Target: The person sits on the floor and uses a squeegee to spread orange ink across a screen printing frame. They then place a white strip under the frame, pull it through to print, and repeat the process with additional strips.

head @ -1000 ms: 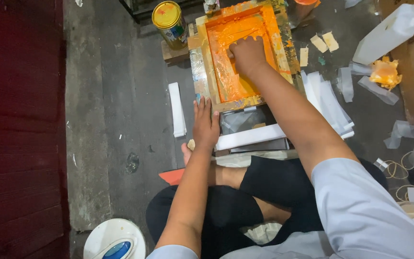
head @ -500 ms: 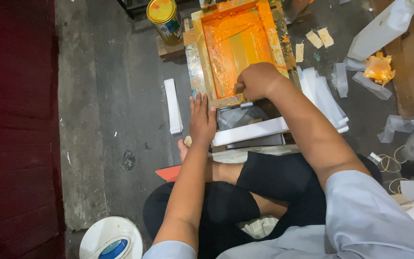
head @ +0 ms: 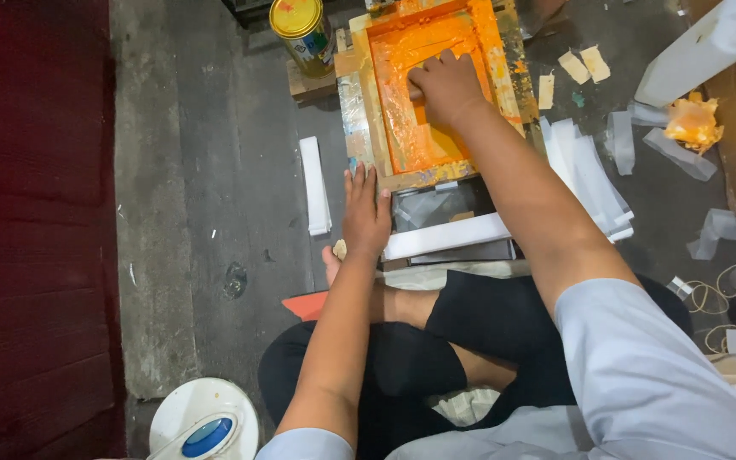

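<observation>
A wooden screen-printing frame (head: 359,111) smeared with orange ink lies on the grey floor in front of my crossed legs. My right hand (head: 446,85) is inside the frame, fingers curled around a squeegee that is mostly hidden under the hand, pressed on the orange mesh (head: 411,136). My left hand (head: 365,215) lies flat, fingers spread, at the frame's near left corner, beside a white strip (head: 449,235) under the frame's near edge.
A yellow-lidded tin can (head: 301,32) stands on a wooden block left of the frame. White strips (head: 314,183) lie to the left, more strips (head: 594,175) and crumpled plastic to the right. A white round lid (head: 202,422) sits near my left knee. A dark red wall (head: 31,213) runs along the left.
My right hand was pulled toward the frame's near edge half a second ago and has pushed back up to the frame's middle. The left hand has stayed at the corner.
</observation>
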